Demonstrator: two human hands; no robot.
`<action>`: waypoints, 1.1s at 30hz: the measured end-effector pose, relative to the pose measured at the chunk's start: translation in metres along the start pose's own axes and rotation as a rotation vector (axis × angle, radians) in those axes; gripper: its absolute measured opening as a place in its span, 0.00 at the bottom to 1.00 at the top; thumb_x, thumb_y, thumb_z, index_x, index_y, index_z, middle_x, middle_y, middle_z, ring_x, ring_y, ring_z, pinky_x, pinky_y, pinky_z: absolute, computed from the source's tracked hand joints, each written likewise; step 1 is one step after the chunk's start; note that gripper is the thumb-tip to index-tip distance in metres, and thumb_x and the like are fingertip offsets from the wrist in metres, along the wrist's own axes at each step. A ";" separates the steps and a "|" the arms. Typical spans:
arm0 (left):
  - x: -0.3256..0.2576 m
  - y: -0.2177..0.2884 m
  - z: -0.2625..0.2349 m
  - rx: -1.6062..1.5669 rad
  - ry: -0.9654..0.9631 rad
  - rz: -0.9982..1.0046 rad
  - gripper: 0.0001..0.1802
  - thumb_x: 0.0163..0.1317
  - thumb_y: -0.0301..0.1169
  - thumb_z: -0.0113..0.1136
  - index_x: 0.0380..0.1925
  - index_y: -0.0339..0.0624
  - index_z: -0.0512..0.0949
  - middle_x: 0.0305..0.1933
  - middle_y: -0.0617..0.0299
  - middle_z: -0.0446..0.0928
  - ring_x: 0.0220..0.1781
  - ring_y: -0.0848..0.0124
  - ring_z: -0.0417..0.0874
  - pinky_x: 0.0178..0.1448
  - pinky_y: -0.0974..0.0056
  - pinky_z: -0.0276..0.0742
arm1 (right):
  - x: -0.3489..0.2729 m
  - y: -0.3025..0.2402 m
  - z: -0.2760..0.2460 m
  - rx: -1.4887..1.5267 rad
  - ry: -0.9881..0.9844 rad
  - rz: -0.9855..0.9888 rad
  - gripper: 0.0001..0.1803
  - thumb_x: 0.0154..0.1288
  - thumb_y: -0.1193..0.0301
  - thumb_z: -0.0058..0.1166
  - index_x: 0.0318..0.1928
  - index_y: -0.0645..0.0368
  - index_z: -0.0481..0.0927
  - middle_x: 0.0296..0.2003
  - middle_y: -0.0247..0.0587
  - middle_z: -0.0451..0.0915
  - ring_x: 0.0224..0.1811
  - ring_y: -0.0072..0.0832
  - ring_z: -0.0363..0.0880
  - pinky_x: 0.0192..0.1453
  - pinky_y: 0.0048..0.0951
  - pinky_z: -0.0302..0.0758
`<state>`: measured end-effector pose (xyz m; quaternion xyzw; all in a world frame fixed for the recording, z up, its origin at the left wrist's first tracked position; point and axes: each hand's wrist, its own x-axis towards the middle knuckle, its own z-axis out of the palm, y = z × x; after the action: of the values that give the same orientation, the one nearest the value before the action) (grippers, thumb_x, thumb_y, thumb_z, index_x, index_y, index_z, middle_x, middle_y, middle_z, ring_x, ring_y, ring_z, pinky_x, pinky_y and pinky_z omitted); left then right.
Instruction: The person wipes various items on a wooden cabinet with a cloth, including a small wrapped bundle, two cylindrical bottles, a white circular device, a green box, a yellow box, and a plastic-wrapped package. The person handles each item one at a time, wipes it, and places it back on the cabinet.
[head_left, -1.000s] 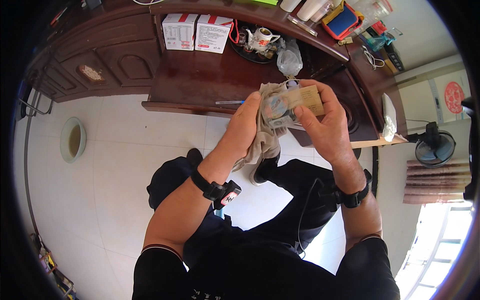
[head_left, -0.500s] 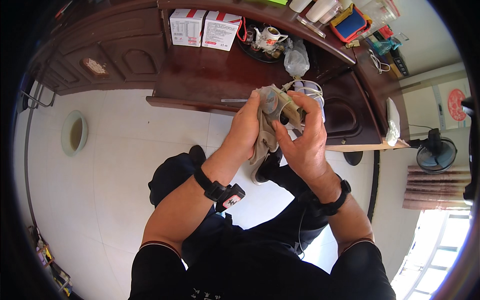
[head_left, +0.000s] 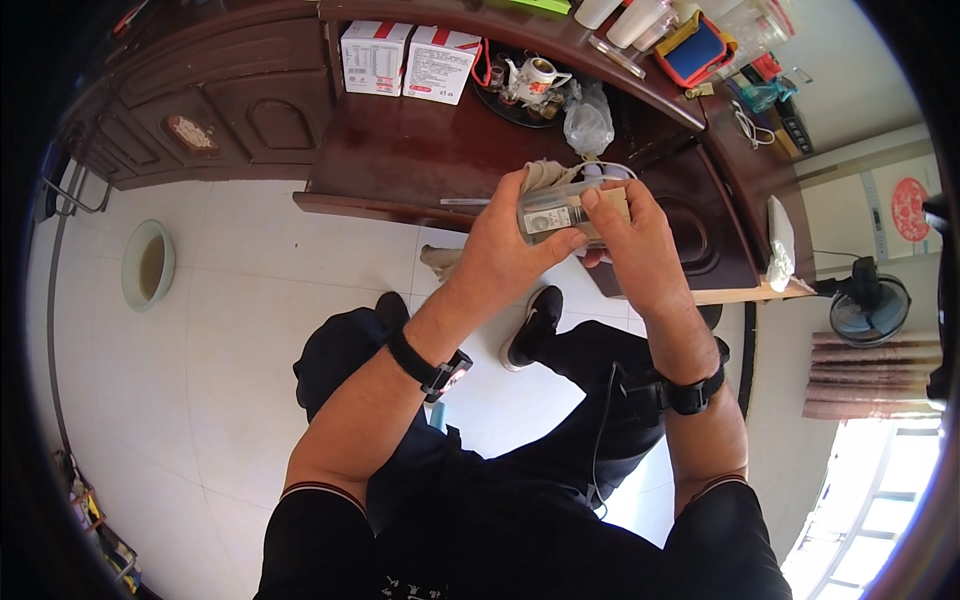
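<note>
Clear plastic container [head_left: 540,204]: one, raised in both your hands at the front edge of the cabinet shelf [head_left: 420,150], toward that edge's right end; a pale label and a tan panel show on it.
Left hand [head_left: 503,240]: yours, wrapped around the container's left end, thumb along its lower side; the far fingers are hidden.
Right hand [head_left: 640,240]: yours, clamping the right end, thumb pressed on the near face, fingertips underneath.
Cloth [head_left: 548,174]: grey-beige, bunched behind the container; you cannot tell whether your left fingers press through it.
Boxes [head_left: 439,66]: two, white with red, side by side along the shelf's rear, left of the tray.
Tray [head_left: 493,108]: one, dark and round, near the rear edge, carrying one white teapot [head_left: 532,80] and several small cups.
Plastic bag [head_left: 588,122]: one, translucent, just right of the tray.
Pen [head_left: 460,201]: one, lying along the front edge, left of your container.
Pouch [head_left: 690,50]: one, blue with yellow and red trim, on the upper ledge.
Surface: dark red-brown glossy wood, panelled doors to the left.
Floor [head_left: 240,370]: pale tiles; one light green basin [head_left: 167,268] at your left.
Room: one fan [head_left: 872,303], one striped curtain [head_left: 870,375] and one bright window [head_left: 880,500] at your right.
</note>
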<state>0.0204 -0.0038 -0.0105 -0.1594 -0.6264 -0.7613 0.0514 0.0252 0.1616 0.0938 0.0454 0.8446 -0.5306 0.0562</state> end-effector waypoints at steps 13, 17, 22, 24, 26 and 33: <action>0.005 -0.003 -0.002 -0.622 0.019 -0.372 0.35 0.81 0.58 0.58 0.65 0.36 0.72 0.55 0.58 0.81 0.53 0.74 0.83 0.57 0.64 0.84 | -0.024 0.026 -0.006 0.387 -0.072 -0.049 0.49 0.83 0.40 0.51 0.83 0.67 0.54 0.68 0.59 0.75 0.70 0.43 0.79 0.65 0.41 0.81; 0.004 -0.007 0.002 -0.840 0.006 -0.381 0.37 0.79 0.63 0.58 0.65 0.38 0.73 0.54 0.58 0.82 0.51 0.73 0.85 0.54 0.64 0.86 | -0.041 0.074 0.034 0.219 -0.230 -0.069 0.44 0.80 0.56 0.60 0.80 0.70 0.57 0.69 0.59 0.75 0.71 0.36 0.75 0.71 0.39 0.76; 0.004 -0.008 -0.009 -0.883 -0.125 -0.379 0.37 0.77 0.62 0.62 0.66 0.40 0.72 0.56 0.57 0.82 0.52 0.71 0.86 0.56 0.62 0.87 | -0.045 0.084 0.038 0.161 -0.101 0.017 0.16 0.77 0.72 0.61 0.59 0.66 0.82 0.46 0.36 0.86 0.47 0.22 0.80 0.54 0.29 0.79; 0.008 -0.008 -0.009 -0.898 -0.051 -0.347 0.40 0.75 0.61 0.65 0.69 0.39 0.70 0.62 0.56 0.80 0.60 0.69 0.84 0.66 0.58 0.83 | -0.039 0.073 0.031 0.190 0.061 -0.147 0.09 0.80 0.74 0.58 0.55 0.64 0.83 0.43 0.29 0.85 0.43 0.14 0.77 0.48 0.23 0.78; 0.010 -0.006 -0.010 -0.883 -0.024 -0.309 0.42 0.74 0.61 0.66 0.70 0.39 0.69 0.65 0.56 0.78 0.64 0.68 0.82 0.71 0.57 0.81 | -0.041 0.060 0.021 0.309 0.146 -0.126 0.08 0.82 0.73 0.57 0.55 0.63 0.83 0.43 0.29 0.85 0.44 0.13 0.77 0.48 0.21 0.77; 0.006 0.006 -0.013 -0.503 -0.126 -0.252 0.45 0.67 0.51 0.79 0.73 0.37 0.67 0.67 0.56 0.77 0.68 0.70 0.79 0.72 0.60 0.78 | -0.031 0.045 0.039 0.578 0.317 -0.222 0.11 0.85 0.71 0.52 0.59 0.62 0.80 0.46 0.31 0.84 0.46 0.14 0.78 0.52 0.20 0.77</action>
<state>0.0137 -0.0169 -0.0055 -0.1349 -0.4348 -0.8817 -0.1240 0.0641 0.1451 0.0409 0.0491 0.6574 -0.7370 -0.1492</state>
